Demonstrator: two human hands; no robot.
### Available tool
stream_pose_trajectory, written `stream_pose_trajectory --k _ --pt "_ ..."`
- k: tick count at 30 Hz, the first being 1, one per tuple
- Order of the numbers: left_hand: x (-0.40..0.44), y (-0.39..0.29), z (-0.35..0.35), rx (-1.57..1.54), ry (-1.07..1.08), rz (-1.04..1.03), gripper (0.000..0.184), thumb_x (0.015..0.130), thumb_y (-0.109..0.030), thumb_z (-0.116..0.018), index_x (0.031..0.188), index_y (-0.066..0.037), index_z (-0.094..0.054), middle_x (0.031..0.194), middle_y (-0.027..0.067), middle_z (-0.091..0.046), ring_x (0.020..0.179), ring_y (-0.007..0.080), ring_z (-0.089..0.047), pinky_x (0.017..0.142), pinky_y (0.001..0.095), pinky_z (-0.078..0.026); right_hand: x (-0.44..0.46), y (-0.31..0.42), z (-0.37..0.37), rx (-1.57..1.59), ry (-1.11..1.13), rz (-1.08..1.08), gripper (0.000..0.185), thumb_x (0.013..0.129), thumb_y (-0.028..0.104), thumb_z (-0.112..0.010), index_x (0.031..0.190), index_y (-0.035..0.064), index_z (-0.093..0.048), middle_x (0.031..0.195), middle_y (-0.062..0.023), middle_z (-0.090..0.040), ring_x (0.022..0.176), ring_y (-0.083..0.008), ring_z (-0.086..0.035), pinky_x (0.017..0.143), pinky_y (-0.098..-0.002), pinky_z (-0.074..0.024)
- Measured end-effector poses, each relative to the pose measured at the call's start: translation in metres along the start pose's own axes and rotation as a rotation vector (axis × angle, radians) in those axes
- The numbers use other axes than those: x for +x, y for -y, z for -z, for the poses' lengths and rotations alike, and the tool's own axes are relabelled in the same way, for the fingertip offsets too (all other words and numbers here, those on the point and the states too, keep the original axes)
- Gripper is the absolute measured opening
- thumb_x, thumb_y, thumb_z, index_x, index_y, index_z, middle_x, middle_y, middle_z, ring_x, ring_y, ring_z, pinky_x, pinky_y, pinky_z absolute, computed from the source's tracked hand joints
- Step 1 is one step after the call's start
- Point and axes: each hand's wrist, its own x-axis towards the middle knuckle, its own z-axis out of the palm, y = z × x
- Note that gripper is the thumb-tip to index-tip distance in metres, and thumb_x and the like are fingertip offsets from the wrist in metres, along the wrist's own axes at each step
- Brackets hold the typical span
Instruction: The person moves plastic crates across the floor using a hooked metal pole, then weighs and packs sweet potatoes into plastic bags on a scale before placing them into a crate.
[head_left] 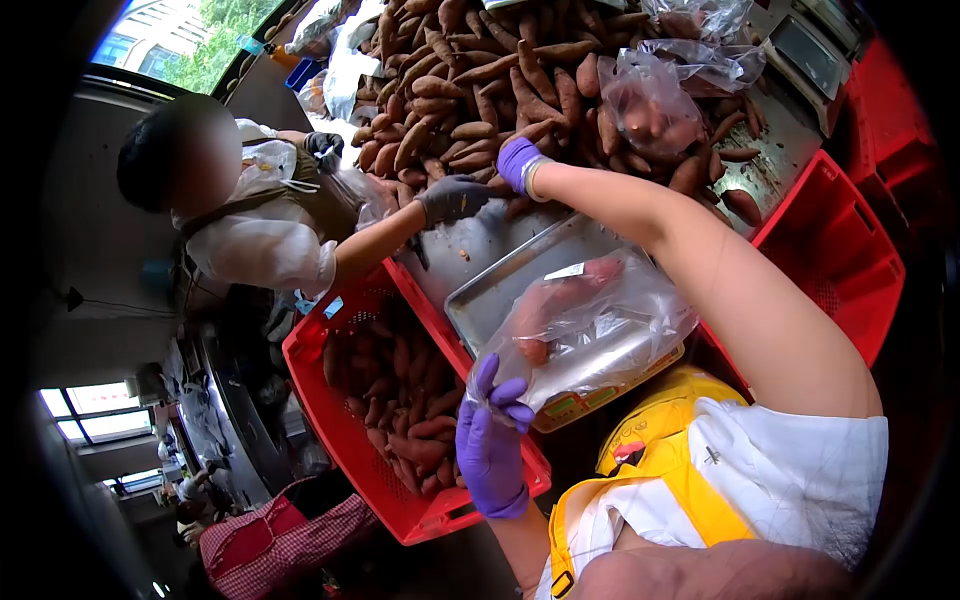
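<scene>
My left hand [491,440], in a purple glove, is closed on the edge of a clear plastic bag [640,310]. Inside the bag lie reddish sweet potatoes [540,310], and the bag rests on the metal pan of a scale [600,388]. Stretched over to the large pile of sweet potatoes [470,85], my right hand [522,167], also purple-gloved, curls over a sweet potato [532,132] at the near side of the pile. Its fingertips are hidden. Just left of it is a co-worker's dark-gloved hand [455,198].
A red crate [400,520] of sweet potatoes stands left of the scale; another red crate [850,250] stands to the right. A filled plastic bag [650,105] lies on the pile. A co-worker [260,250] stands at the left beside the metal table [460,245].
</scene>
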Motion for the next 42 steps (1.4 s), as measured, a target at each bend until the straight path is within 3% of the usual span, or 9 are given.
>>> stream_pose_trajectory --k 3,6,9,12,15,21,25,29,42 --pt "0.006 -0.003 -0.003 0.078 0.007 -0.026 0.062 0.094 -0.034 -0.047 0.141 0.004 -0.034 0.116 0.0154 -0.060 0.075 0.0117 -0.055 0.067 0.0203 -0.043 -0.021 -0.015 0.013 0.594 0.139 -0.182 0.056 0.074 0.057 -0.062 0.101 0.0091 -0.068 0.092 -0.0160 -0.069 0.086 -0.0301 -0.065 0.075 -0.0430 -0.0510" --pt "0.009 -0.002 0.002 0.050 0.082 -0.057 0.062 0.094 -0.032 -0.046 0.142 0.004 -0.032 0.130 0.0187 -0.051 0.079 0.0128 -0.057 0.069 0.0208 -0.044 -0.099 -0.005 0.104 1.458 0.300 -0.031 0.043 0.086 0.038 -0.064 0.112 0.0054 -0.054 0.074 -0.0066 -0.057 0.064 -0.0174 -0.057 0.060 -0.0329 -0.0485" --pt "0.013 0.000 0.004 -0.018 0.142 -0.060 0.061 0.096 -0.034 -0.044 0.142 0.004 -0.031 0.137 0.0189 -0.044 0.083 0.0128 -0.058 0.069 0.0226 -0.043 -0.176 0.042 0.174 1.859 0.235 0.299 0.037 0.083 0.027 -0.070 0.111 0.0063 -0.059 0.092 -0.0028 -0.061 0.085 -0.0113 -0.056 0.078 -0.0266 -0.0477" --pt "0.014 0.003 0.003 -0.025 0.093 -0.106 0.061 0.097 -0.040 -0.041 0.143 0.000 -0.033 0.139 0.0160 -0.044 0.081 0.0099 -0.060 0.064 0.0197 -0.041 -0.238 0.082 0.198 1.466 0.291 0.449 0.034 0.084 0.017 -0.067 0.114 0.0061 -0.055 0.100 -0.0044 -0.062 0.094 -0.0132 -0.056 0.085 -0.0310 -0.0457" --pt "0.013 0.002 0.015 0.025 0.192 -0.146 0.061 0.097 -0.040 -0.040 0.142 0.000 -0.035 0.139 0.0165 -0.044 0.077 0.0093 -0.060 0.060 0.0187 -0.040 -0.251 0.105 0.154 0.795 0.174 0.233 0.037 0.076 0.025 -0.069 0.108 0.0105 -0.059 0.098 -0.0157 -0.065 0.100 -0.0348 -0.060 0.084 -0.0390 -0.0478" --pt "0.002 0.006 0.012 0.103 0.131 -0.066 0.054 0.098 -0.037 -0.041 0.140 -0.001 -0.040 0.133 0.0181 -0.051 0.076 0.0111 -0.059 0.060 0.0189 -0.042 -0.254 0.104 0.074 1.315 -0.065 -0.047 0.035 0.080 0.027 -0.070 0.110 0.0096 -0.066 0.102 -0.0139 -0.067 0.097 -0.0270 -0.062 0.086 -0.0333 -0.0460" --pt "-0.009 0.018 0.014 0.164 0.134 -0.165 0.048 0.100 -0.027 -0.044 0.139 0.000 -0.042 0.128 0.0137 -0.055 0.097 0.0155 -0.058 0.084 0.0268 -0.044 -0.283 0.095 0.108 0.929 -0.134 0.022 0.045 0.079 0.041 -0.069 0.114 0.0122 -0.065 0.109 -0.0159 -0.066 0.104 -0.0311 -0.061 0.090 -0.0353 -0.0450" --pt "-0.019 0.031 0.032 0.410 0.004 -0.288 0.039 0.099 -0.022 -0.050 0.130 0.002 -0.052 0.122 0.0132 -0.059 0.105 0.0166 -0.058 0.090 0.0294 -0.044 -0.297 0.083 0.108 0.559 -0.043 -0.153 0.037 0.081 0.027 -0.065 0.117 0.0194 -0.066 0.106 -0.0167 -0.066 0.099 -0.0326 -0.063 0.089 -0.0389 -0.0477" --pt "-0.042 0.026 0.042 0.718 -0.271 -0.581 0.036 0.100 -0.022 -0.048 0.126 0.002 -0.056 0.118 0.0138 -0.063 0.109 0.0191 -0.060 0.096 0.0301 -0.046 -0.338 0.094 0.104 0.579 -0.289 0.028 0.025 0.085 0.028 -0.064 0.103 0.0108 -0.062 0.094 -0.0161 -0.065 0.088 -0.0345 -0.063 0.078 -0.0417 -0.0504"
